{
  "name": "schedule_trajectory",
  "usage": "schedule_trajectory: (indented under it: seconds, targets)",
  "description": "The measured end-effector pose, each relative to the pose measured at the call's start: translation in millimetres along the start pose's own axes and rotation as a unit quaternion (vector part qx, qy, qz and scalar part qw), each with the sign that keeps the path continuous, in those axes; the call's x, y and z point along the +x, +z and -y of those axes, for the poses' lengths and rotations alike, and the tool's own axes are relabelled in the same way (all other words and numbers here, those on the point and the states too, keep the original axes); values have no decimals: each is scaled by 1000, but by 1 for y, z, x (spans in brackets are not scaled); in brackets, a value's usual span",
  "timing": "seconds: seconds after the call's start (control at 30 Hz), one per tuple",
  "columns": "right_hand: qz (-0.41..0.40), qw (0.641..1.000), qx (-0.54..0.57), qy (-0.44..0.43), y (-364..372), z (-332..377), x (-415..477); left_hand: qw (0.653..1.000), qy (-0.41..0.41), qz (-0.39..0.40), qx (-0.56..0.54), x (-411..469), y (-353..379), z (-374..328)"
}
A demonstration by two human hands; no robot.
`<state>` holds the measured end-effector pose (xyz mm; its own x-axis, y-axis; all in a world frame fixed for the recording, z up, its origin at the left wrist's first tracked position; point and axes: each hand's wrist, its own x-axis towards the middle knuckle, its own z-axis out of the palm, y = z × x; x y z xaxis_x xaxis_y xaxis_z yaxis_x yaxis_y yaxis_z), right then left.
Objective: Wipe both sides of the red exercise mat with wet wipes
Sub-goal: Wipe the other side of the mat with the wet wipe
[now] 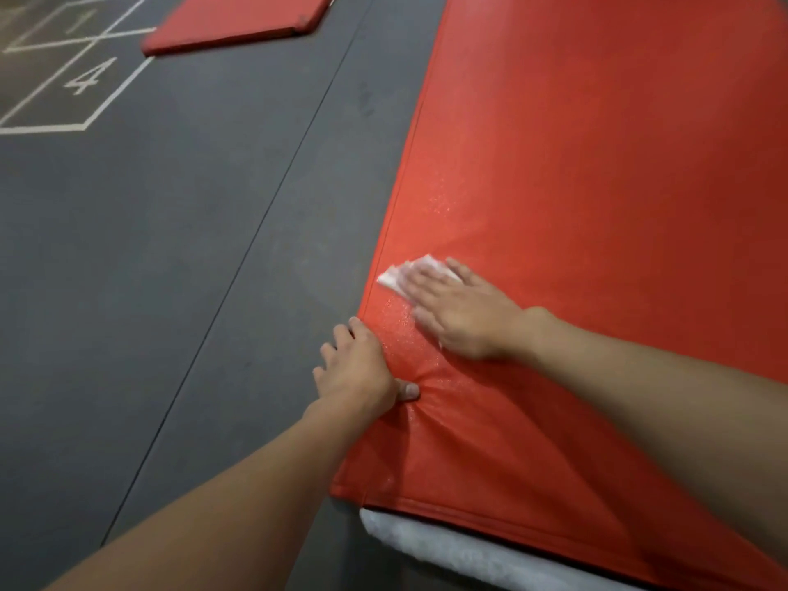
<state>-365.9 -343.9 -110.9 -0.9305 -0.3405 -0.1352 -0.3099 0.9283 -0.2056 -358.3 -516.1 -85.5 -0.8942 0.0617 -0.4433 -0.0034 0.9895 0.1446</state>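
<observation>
The red exercise mat (597,164) fills the right half of the view and lies flat on the dark floor. My right hand (460,313) presses flat on a white wet wipe (398,273) near the mat's left edge, fingers spread over it. A wet sheen shows on the mat around the wipe. My left hand (358,368) grips the mat's left edge just below, thumb on top and fingers curled over the side, with the cover creased under the thumb.
A second red mat (234,23) lies at the far upper left. White hopscotch lines with a 4 (85,78) mark the grey floor (170,249). White foam padding (447,548) shows at the mat's near end.
</observation>
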Motion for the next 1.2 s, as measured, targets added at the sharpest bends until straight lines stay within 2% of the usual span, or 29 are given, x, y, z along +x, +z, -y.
schedule_trajectory:
  seconds: [0.03, 0.07, 0.13, 0.2, 0.23, 0.3, 0.33, 0.47, 0.5, 0.6, 0.63, 0.77, 0.8, 0.9, 0.93, 0.97, 1.07, 1.1, 1.13, 1.2]
  targets:
    - [-8, 999, 17, 26, -1, 3, 4, 1000, -1, 1, -1, 1, 0, 0]
    - [-9, 999, 30, 8, 1, 12, 7, 1000, -3, 2, -6, 2, 0, 0]
    - [14, 996, 31, -87, 11, 36, 4, 1000, -6, 4, -21, 3, 0, 1]
    - [28, 991, -17, -132, 9, 30, 5, 1000, -8, 6, -26, 4, -1, 3]
    - [20, 993, -41, -108, 6, 18, 11, 1000, -9, 8, -24, 4, -2, 2]
    - [1, 999, -40, 3, -3, 5, 18, 1000, -9, 14, -12, 5, -3, 0]
    - [-5, 999, -30, 20, -2, 9, 21, 1000, -11, 16, -9, 5, -4, 0]
    - [26, 990, -46, -128, 13, 31, 16, 1000, -8, 17, -16, 4, -4, -1]
    - [24, 991, -50, -118, 9, 22, 20, 1000, -8, 16, -16, 3, -4, -1]
    - [13, 998, -44, 33, -6, 6, 35, 1000, -10, 19, 3, 2, -5, -3]
    - [10, 998, -34, 42, -4, 12, 36, 1000, -10, 21, 9, 1, -5, -3]
    - [35, 992, -49, -115, 9, 31, 19, 1000, 0, 17, 14, -1, -6, -5]
    - [34, 993, -51, -103, 6, 21, 20, 1000, 0, 18, 20, -1, -6, -5]
    - [23, 998, -38, 54, -10, -1, 32, 999, 1, 19, 47, -2, -6, -7]
    - [16, 997, -30, 72, -8, 2, 33, 998, 1, 15, 54, -2, -6, -8]
    - [11, 998, -25, 56, -3, 10, 29, 998, 2, 13, 58, -2, -6, -8]
    - [24, 995, -48, -86, 13, 22, 6, 999, 5, 4, 52, -2, -6, -8]
    - [28, 994, -56, -94, 10, 13, 4, 999, 5, 3, 54, -2, -6, -9]
    - [26, 996, -60, -68, 6, 1, 8, 998, 6, 4, 60, -2, -6, -9]
    - [20, 998, -53, 37, -7, -16, 15, 997, 11, 8, 75, -2, -6, -10]
